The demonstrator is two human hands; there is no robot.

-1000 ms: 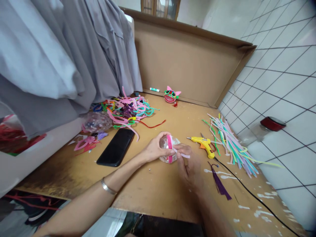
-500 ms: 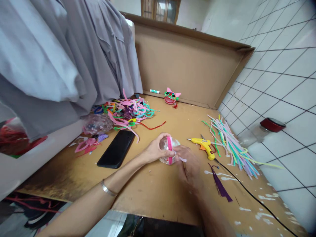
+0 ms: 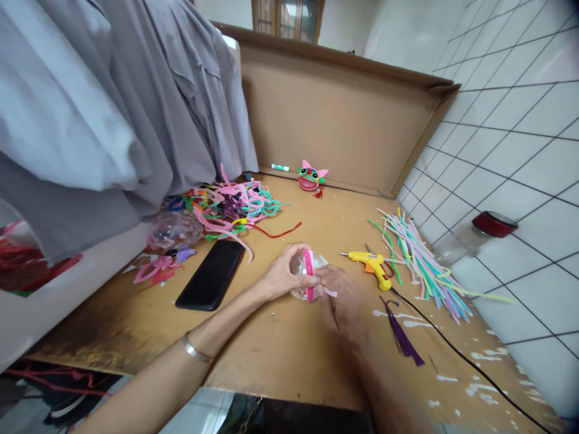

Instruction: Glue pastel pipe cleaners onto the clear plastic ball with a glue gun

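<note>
A small clear plastic bag (image 3: 298,265) with a bright pink band across it is held above the table. My left hand (image 3: 284,276) wraps round its left side, thumb over the front. At its right side, my right hand (image 3: 340,295) pinches near the band, with a pale strip (image 3: 330,293) poking out beside the fingers; the hand is slightly blurred. To the right lies a yellow glue gun (image 3: 371,263), its nozzle pointing left. A purple tassel (image 3: 403,339) lies below the gun.
A black phone (image 3: 211,275) lies left of my hands, by tangled pipe cleaners (image 3: 244,202). Straight pipe cleaners (image 3: 425,259) and a red-lidded jar (image 3: 494,224) are at the right. A decorated pink-eared figure (image 3: 310,178) and a glue stick (image 3: 280,167) stand near the cardboard (image 3: 335,114).
The whole view has shifted slightly, so things appear a little further left. Both hands keep hold of the clear bag, with only slight finger movement at the right.
</note>
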